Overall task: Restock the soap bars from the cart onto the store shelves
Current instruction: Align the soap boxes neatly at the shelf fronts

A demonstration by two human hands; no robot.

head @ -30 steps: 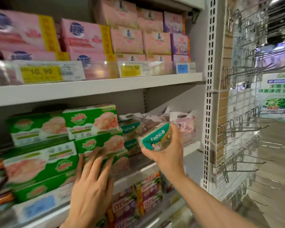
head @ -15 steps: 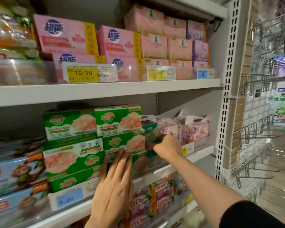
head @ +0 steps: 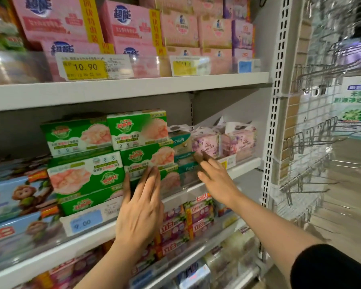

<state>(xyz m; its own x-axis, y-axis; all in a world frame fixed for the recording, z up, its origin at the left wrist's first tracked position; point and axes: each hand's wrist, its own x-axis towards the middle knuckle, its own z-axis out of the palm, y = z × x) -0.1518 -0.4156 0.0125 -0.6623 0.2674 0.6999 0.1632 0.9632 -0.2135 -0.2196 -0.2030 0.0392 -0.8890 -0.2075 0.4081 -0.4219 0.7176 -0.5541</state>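
Letting go is what has just happened: a moment ago the right hand (head: 214,178) held a teal soap pack, and now that hand is empty, its fingers (head: 204,161) straight and spread, touching or nearly touching the front of the teal soap packs (head: 180,142) on the middle shelf (head: 246,163). So one more pack looks to be in place, and the hand is likely just giving it a last little push. The cart is not in view, so how many packs are left cannot be told.

The left hand (head: 141,207) lies flat, fingers straight and close together, pressing on the green soap boxes (head: 138,130) beside the teal ones. It holds nothing; it seems to keep the stack from sliding.

The green boxes are hard card with sharp corners, piled up a bit crookedly. The teal packs are small and smooth, squeezed between the green boxes and the purple flower packs (head: 205,143), which look soft and crinkly with paper tops sticking up. A clear plastic strip runs along the shelf edge with a blue price tag (head: 82,223). Pink boxes (head: 131,26) sit on the shelf above. Shiny wire hooks (head: 313,140) hang at the right.
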